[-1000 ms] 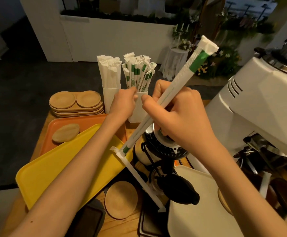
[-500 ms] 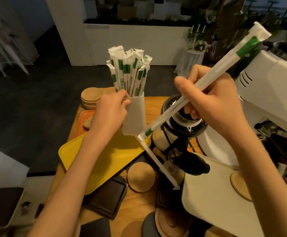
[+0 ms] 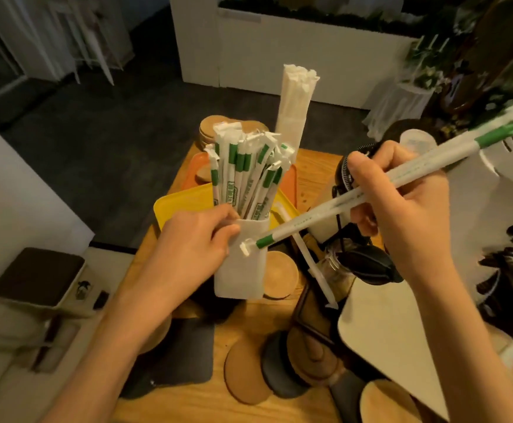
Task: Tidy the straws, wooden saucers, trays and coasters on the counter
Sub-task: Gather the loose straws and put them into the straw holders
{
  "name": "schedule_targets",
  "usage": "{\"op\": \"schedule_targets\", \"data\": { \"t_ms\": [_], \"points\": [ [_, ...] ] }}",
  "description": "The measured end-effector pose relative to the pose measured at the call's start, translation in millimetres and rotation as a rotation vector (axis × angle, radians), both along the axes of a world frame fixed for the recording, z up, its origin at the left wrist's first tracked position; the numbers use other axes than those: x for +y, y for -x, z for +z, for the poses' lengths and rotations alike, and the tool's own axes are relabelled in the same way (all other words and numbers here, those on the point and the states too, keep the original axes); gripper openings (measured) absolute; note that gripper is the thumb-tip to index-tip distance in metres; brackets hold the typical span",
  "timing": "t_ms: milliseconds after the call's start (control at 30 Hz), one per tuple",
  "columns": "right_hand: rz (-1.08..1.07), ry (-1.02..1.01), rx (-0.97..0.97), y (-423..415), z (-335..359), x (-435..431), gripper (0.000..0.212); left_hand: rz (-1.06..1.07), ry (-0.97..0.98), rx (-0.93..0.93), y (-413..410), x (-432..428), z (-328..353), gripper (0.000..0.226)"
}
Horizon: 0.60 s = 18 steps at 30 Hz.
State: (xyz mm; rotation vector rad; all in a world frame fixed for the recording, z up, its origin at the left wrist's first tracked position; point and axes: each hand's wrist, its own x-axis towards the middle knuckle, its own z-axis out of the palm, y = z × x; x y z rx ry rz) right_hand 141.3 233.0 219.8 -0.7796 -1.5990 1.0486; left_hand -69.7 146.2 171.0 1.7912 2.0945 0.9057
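Comparing with the view of a second ago, the white straw holder (image 3: 240, 270) is found taken from its place at the far end of the counter (image 3: 313, 166), beside the tall bundle of plain white straws (image 3: 295, 102), and brought near to the person. It is gripped at its upper wall by the left hand (image 3: 188, 248), whose fingers are curled round it, and it seems to be held clear of the counter, in front of the yellow tray (image 3: 182, 209). The green-banded wrapped straws (image 3: 243, 175) stand inside it. A long wrapped straw (image 3: 371, 190) is pinched at its middle by the right hand (image 3: 401, 215); its lower end is just beside the holder's rim, not yet inside. The insertion is therefore judged to be the step in hand. Another loose straw (image 3: 313, 267) is left lying on the counter, and the stacked wooden saucers (image 3: 215, 129) are untouched.
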Motion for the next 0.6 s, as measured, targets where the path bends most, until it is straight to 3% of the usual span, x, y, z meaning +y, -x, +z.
{"op": "schedule_targets", "data": {
  "t_ms": [300,600],
  "points": [
    [0.019,-0.146,0.052,5.6,11.6,-26.2,0.029,0.008,0.087,-0.057,-1.8,-53.4,-5.8,0.012],
    [0.113,-0.211,-0.235,19.1,4.0,-30.5,0.031,-0.06,0.196,0.047,-10.4,-73.1,-4.1,0.015]
  ]
}}
